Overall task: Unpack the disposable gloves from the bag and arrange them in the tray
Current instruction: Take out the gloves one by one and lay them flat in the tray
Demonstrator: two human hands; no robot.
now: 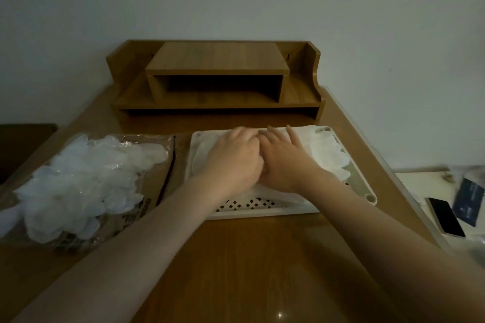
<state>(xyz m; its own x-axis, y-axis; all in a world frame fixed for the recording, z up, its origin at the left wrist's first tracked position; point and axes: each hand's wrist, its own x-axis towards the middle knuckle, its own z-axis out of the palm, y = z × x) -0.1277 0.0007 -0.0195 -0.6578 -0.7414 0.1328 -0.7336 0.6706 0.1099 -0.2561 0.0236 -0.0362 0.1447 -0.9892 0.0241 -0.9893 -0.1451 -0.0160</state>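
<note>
My left hand and right hand press flat — grip open, fingers straight — on thin, crinkly translucent gloves in the white lattice-walled tray.

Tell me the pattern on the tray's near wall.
White tray: diamond-shaped lattice cutouts, seen in the head view.

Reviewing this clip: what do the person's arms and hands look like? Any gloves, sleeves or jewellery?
Both forearms are bare right up to the frame edge, with no sleeves in view. The left hand and right hand wear no gloves, and no rings, watch or bracelet can be seen. The lighting is dim.
</note>
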